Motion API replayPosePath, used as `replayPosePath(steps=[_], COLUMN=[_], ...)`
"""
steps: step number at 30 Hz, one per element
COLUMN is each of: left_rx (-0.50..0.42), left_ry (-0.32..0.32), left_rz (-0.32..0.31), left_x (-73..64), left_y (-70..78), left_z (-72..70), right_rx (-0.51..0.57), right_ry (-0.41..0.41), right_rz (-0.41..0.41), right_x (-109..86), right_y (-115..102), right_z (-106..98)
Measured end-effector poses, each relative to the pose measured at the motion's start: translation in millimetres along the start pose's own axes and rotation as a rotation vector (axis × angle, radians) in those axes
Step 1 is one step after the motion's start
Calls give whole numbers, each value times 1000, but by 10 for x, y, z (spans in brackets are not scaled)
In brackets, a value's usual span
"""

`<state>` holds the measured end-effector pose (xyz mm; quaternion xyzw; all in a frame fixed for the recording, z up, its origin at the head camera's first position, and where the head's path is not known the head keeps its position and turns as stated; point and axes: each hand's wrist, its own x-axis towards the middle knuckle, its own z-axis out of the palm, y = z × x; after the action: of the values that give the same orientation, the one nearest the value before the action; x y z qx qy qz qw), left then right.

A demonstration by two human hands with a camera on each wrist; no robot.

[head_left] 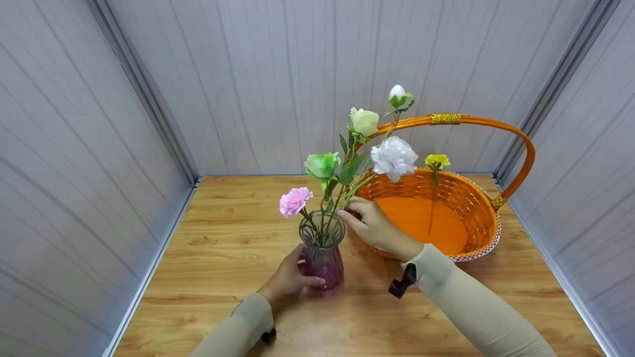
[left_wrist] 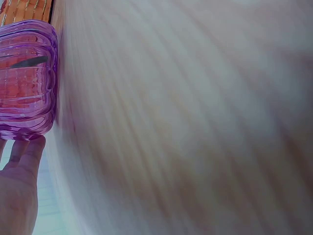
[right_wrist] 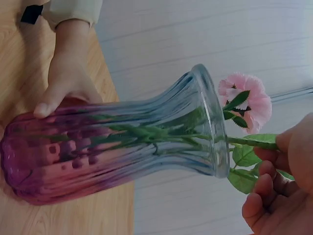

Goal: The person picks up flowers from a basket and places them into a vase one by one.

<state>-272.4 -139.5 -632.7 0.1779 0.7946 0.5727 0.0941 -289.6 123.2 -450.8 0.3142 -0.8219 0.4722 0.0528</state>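
A ribbed glass vase [head_left: 325,265], clear at the top and purple below, stands upright on the table. My left hand [head_left: 288,278] grips its lower body, thumb in front and fingers at the far side. At the vase's mouth, my right hand [head_left: 373,225] pinches a green flower stem [right_wrist: 252,142] just above the rim. Stems run down inside the glass. Above the vase spread a pink carnation [head_left: 295,202], a green rose [head_left: 322,165], a cream rose [head_left: 364,122], a full white flower [head_left: 395,158] and a white bud [head_left: 397,92].
An orange woven basket [head_left: 488,233] with a tall arched handle [head_left: 526,144] stands behind my right hand. One yellow flower [head_left: 437,161] leans inside it on a thin stem. Pale panels [head_left: 258,84] wall the wooden table [head_left: 223,238] at the back and sides.
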Motion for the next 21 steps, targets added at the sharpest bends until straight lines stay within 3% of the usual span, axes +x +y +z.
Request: replayPosePath(steps=[8,11,17,21], left_rx=[16,15,-6,-33], left_ry=[4,5,3,-4], left_rz=[4,3,14,20], left_x=[-2,-3,6,9], left_y=[-7,-9,-18,-12], left_z=[3,3,7,12], right_rx=[126,112,74,94], right_ry=[164,140,17,18], right_rz=[16,0,3,17], right_x=[84,115,130,138], right_y=[-26,-21,-29,-33], right_z=[99,132,181,217])
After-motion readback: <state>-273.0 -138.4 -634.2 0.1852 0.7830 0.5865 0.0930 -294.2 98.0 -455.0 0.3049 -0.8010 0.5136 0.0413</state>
